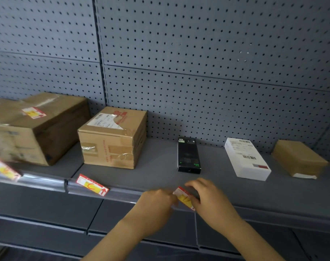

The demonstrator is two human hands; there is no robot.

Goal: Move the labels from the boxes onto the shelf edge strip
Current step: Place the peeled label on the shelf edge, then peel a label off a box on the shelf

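Left hand (156, 201) and right hand (209, 199) pinch a red-and-yellow paper label (184, 198) between them at the clear plastic shelf edge strip (122, 194); uneven pressure could seat it crooked.

Both bare forearms rise from the bottom edge and converge toward the middle of the view; the left hand (156, 201) comes in from lower left, knuckles up, its fingers curled and bunched to the right in a pinch; the right hand (210, 199) comes in from lower right, back of the hand to the camera, fingers bent downward and spread a little, thumb tucked toward the left hand; the fingertips of the two hands sit close together, both slightly blurred.
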